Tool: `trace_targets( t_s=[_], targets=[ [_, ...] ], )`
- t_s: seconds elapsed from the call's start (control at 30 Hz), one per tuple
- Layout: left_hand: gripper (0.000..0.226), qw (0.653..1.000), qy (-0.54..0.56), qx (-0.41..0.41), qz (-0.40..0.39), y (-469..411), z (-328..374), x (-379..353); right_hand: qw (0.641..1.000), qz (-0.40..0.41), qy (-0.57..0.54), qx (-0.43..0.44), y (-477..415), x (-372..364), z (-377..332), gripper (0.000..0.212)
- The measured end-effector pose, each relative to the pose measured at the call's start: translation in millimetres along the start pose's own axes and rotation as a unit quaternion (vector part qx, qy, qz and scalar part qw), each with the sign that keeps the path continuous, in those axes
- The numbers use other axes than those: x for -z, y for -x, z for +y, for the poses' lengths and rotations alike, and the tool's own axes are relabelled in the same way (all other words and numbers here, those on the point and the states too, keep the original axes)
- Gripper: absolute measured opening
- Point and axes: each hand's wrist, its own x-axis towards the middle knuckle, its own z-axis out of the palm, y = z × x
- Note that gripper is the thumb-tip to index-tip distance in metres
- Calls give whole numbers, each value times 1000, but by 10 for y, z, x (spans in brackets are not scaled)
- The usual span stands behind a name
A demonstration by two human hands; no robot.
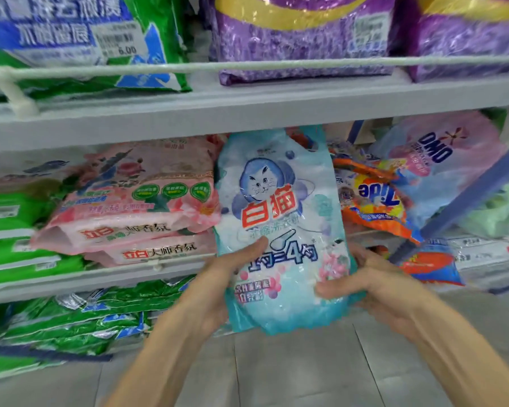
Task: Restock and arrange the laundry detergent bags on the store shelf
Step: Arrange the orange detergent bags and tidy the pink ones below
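The light blue detergent bag (279, 230), printed with a cat's face and red characters, is held upright in front of the middle shelf (100, 277), its top edge reaching the underside of the upper shelf (247, 113). The left hand (224, 277) grips the bag's lower left edge, thumb laid across the front face and fingers behind. The right hand (362, 277) grips the lower right edge, thumb curled onto the front face near the pink flower print. Both forearms enter from the bottom of the view. Just left of the bag, two pink detergent bags (138, 207) lie stacked flat on the middle shelf; further left lie green bags (9, 230). Just right of the bag, an orange Tide bag (373, 201) lies tilted with its label upside down, and beyond it a pale pink OMO bag (441, 160) leans at an angle. On the upper shelf stand a green and blue bag (86, 42) and purple bags (306, 39), behind a white rail (188, 67). More green bags (80, 321) lie below the middle shelf.
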Motion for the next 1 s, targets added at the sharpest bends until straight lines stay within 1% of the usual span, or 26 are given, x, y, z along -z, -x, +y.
trace_targets(
  t_s=[0.03,0.07,0.1,0.17,0.23,0.3,0.33,0.37,0.47,0.5,0.6,0.73,0.8,0.87,1.0],
  targets=[
    [55,1000,-19,-8,20,17,-32,-7,1000,1,5,0,41,-13,27,83],
    [62,999,-28,-15,36,56,-54,-27,1000,-7,3,3,86,-19,34,83],
    [64,998,-34,-20,50,107,-77,-47,1000,-13,-5,4,130,-13,29,79],
    [60,997,-49,-17,63,246,-111,-101,999,-30,-35,-4,248,-39,-11,65],
    [51,996,-57,-9,62,406,-171,-153,995,-39,-93,-25,378,-79,6,52],
    [43,995,-76,-12,56,602,-229,-226,990,-26,-137,-30,535,-107,74,41],
    [43,994,-87,-14,58,704,-244,-262,988,-16,-151,-28,635,-134,104,38],
    [41,993,-96,-18,63,800,-252,-297,986,-7,-163,-25,734,-154,134,38],
    [24,993,-82,-31,78,1070,-251,-364,979,-3,-203,-20,1039,-235,170,46],
    [24,993,-79,-28,82,1169,-224,-381,977,-3,-213,-16,1129,-277,167,50],
    [41,994,-74,-35,77,1441,-158,-377,975,-5,-222,-12,1309,-403,122,60],
    [55,993,-43,-50,97,1814,-25,-232,978,-23,-205,-29,1464,-653,-8,56],
    [52,991,-24,-65,114,2029,48,-114,982,-40,-181,-29,1522,-839,-100,57],
    [47,988,-2,-87,131,2233,131,45,986,-56,-156,-13,1563,-1057,-221,52],
    [49,975,11,-128,180,2650,290,494,983,-131,-125,13,1578,-1588,-438,44]
  ],
)
